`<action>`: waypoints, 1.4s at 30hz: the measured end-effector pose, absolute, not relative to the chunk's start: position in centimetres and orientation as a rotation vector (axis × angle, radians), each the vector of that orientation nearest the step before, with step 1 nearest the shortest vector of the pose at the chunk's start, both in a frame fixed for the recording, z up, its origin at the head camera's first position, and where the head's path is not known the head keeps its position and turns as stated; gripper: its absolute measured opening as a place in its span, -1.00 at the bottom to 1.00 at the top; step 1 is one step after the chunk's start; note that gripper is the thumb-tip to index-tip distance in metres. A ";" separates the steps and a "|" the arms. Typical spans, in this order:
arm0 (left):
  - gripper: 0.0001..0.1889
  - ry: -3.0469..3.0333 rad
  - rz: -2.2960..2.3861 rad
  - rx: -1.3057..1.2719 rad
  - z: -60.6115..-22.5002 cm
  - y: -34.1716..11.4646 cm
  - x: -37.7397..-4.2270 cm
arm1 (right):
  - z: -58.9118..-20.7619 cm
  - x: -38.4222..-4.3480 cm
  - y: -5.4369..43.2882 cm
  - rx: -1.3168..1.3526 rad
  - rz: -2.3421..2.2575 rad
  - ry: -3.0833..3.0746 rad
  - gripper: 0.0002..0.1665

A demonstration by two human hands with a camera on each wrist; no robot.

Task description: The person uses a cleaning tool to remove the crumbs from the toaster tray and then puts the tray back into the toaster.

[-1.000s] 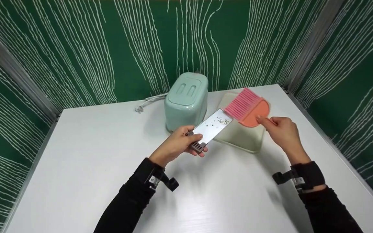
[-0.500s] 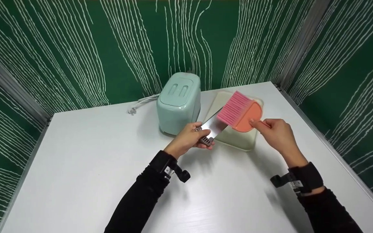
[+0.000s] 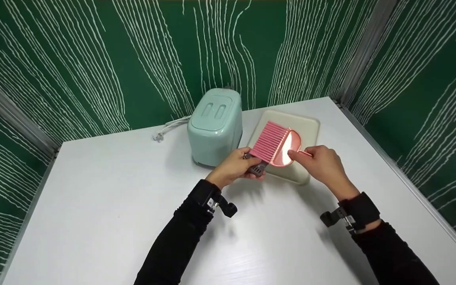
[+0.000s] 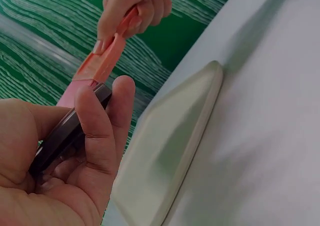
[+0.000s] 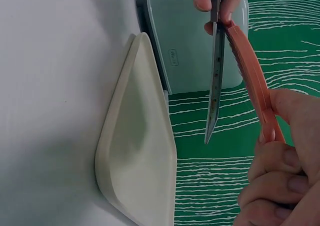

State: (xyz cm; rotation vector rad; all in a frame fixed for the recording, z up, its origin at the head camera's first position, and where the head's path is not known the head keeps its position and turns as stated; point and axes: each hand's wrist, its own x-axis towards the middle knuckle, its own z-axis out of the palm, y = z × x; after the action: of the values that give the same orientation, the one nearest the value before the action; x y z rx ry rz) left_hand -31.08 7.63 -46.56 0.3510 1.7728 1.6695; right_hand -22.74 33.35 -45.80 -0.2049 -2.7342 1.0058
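Observation:
My left hand (image 3: pixel 234 167) grips the dark brown slotted end of a metal toaster crumb tray (image 5: pixel 216 88). Seen almost edge-on in the right wrist view, the tray has crumbs on its metal face. A cleaning brush (image 3: pixel 270 140) with pink bristles and an orange body is pinched by its handle in my right hand (image 3: pixel 326 165). Its bristles lie over the crumb tray, reaching close to my left thumb and hiding most of the metal in the head view. Both tools are held above a shallow cream tray (image 3: pixel 309 126) on the table.
A mint-green toaster (image 3: pixel 215 122) stands just left of the cream tray, its white cord and plug (image 3: pixel 159 136) lying behind it to the left. Green walls with white streaks (image 3: pixel 149 43) rise behind the white table (image 3: pixel 125 221) and at both sides.
The brush has swept from the crumb tray's far end along it toward my left hand, covering the metal. My left hand has shifted right, over the cream tray's side. The head view has turned slightly.

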 end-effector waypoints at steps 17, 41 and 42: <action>-0.60 1.697 1.744 0.310 -47.4 8.0 -32.0 | -46.6 -23.2 33.5 -0.187 0.933 -2.748 -0.27; -0.82 1.793 1.931 0.256 -48.3 9.2 -32.0 | -47.0 -23.7 33.7 -0.227 0.922 -2.741 -0.30; -0.80 1.790 1.940 0.245 -48.3 9.2 -32.0 | -47.0 -23.6 33.7 -0.224 0.915 -2.740 -0.30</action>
State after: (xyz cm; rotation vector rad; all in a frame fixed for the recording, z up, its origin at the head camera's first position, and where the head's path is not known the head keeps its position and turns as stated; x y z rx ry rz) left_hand -32.00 9.23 -48.32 0.2446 1.7902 1.9399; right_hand -23.62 33.71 -47.02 -0.2239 -2.7402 0.9150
